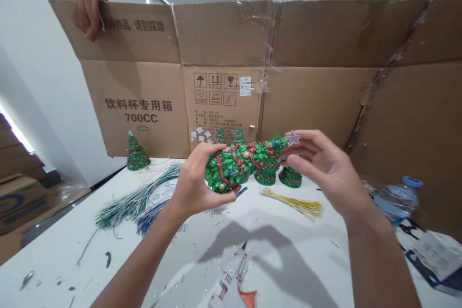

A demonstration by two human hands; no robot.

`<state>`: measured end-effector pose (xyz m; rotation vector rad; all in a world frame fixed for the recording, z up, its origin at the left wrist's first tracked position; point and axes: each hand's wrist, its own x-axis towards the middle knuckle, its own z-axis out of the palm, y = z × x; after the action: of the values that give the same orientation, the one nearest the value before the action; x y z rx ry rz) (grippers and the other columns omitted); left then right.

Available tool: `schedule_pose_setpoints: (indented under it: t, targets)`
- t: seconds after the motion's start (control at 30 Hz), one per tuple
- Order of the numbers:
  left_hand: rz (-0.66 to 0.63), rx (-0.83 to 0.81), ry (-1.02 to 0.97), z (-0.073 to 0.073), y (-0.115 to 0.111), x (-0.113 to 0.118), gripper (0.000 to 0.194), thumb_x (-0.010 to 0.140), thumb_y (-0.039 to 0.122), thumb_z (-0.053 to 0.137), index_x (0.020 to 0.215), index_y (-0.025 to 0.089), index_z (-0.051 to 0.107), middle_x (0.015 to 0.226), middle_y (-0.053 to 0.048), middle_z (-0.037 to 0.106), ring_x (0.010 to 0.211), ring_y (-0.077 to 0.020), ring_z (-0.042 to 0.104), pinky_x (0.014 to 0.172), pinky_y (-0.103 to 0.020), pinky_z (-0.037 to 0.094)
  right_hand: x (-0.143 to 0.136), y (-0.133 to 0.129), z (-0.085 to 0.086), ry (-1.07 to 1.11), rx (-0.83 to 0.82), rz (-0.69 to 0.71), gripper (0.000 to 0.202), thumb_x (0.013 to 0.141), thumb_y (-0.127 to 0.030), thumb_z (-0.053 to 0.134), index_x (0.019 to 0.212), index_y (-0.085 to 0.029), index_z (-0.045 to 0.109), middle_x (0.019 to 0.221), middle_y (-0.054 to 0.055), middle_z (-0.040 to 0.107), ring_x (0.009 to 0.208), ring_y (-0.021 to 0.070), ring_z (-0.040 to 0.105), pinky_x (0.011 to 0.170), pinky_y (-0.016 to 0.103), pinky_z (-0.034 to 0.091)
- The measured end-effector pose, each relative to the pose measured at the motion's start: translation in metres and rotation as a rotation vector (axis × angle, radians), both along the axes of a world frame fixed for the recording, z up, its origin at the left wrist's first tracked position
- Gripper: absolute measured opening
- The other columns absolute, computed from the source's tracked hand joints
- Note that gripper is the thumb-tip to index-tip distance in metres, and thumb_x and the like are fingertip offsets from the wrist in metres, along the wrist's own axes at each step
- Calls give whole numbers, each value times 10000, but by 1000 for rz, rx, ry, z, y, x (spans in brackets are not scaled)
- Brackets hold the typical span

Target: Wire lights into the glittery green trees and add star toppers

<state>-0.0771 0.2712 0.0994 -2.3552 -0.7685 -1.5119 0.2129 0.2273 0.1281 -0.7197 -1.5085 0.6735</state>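
Note:
My left hand (pixel 200 180) is wrapped around the wide base of a small green Christmas tree (pixel 249 156), tipped on its side with its top to the right. The tree carries a red garland, beads and a blue ornament. A clear star (pixel 293 138) sits at its tip. Around that tip is my right hand (pixel 317 159), thumb and fingers apart; whether its fingertips touch the star, I cannot tell. Below the tree a white glue gun (pixel 231 276) with an orange trigger lies on the table, nozzle pointing away.
More small trees stand behind, one at the left (pixel 137 154). Green wire bundles (pixel 133 202) and a yellow bundle (pixel 294 202) lie on the white table (pixel 173 269). A water bottle (pixel 399 199) is at right. Cardboard (pixel 224 33) walls the back; another person's hand (pixel 87 17) grips its top.

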Motion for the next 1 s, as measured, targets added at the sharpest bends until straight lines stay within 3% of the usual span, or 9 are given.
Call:
schedule_pose_setpoints:
  t: [0.07,0.17,0.3,0.43,0.6,1.0]
  targets:
    - [37,37,0,2,0,-2,777,729,378,938,1399,215,579,1245,-112,744,1108,-309,766,956,-450,634,9,-2,3,47,21,-64,270,985,-493,874,1175,-306,836,1043,46,799,985,197,761,783,237,696]
    - [63,71,2,3,-1,-4,779,732,397,941,1394,199,582,1225,-120,741,1085,-311,767,934,-447,639,13,-3,5,103,-15,-109,310,1004,-574,826,1079,-278,878,939,56,790,888,188,752,729,227,685]
    - [77,96,44,3,-4,-2,778,742,409,930,1403,193,580,1219,-134,749,1100,-334,759,919,-467,640,3,1,4,212,-41,-98,341,922,-584,908,1029,-261,889,823,32,755,723,152,687,602,217,610]
    - [93,106,82,2,-5,0,788,733,423,923,1403,187,583,1204,-150,742,1086,-345,751,890,-480,648,-6,5,4,267,-46,-145,322,841,-522,991,844,-239,838,680,-18,675,559,87,563,478,175,488]
    - [104,160,99,4,-5,1,771,747,429,918,1391,169,586,1175,-167,726,1052,-350,738,861,-490,654,-9,5,4,305,-59,-163,403,777,-501,1033,705,-215,758,664,-17,667,549,78,561,468,172,477]
    - [108,244,113,7,-5,-1,758,741,394,910,1383,153,587,1146,-170,709,998,-345,706,841,-506,647,-10,5,4,318,-84,-143,373,797,-457,1016,690,-208,759,669,-12,684,538,76,572,433,162,470]
